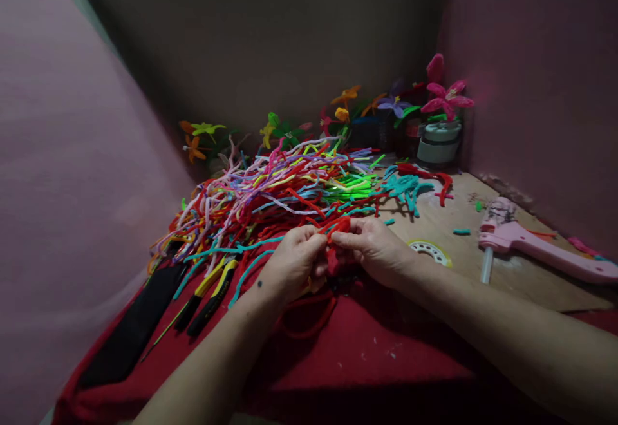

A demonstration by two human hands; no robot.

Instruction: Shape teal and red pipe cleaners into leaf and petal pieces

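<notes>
Both my hands meet near the middle of the view, in front of a heap of coloured pipe cleaners (pixel 270 187). A red pipe cleaner (pixel 342 226), bent into a loop, is pinched between them. My left hand (pixel 302 257) grips it with thumb and forefinger. From the other side my right hand (pixel 374 248) pinches the same red piece, fingers curled. The lower fingers partly hide what hangs below. Teal pipe cleaners (pixel 251 245) lie just left of my left hand.
Yellow-and-black pliers (pixel 212 296) and a black flat item (pixel 135 322) lie left on the red cloth (pixel 367 354). A tape roll (pixel 429 251) and pink glue gun (pixel 512 238) rest on the board at right. Pipe-cleaner flowers (pixel 447 100) stand behind.
</notes>
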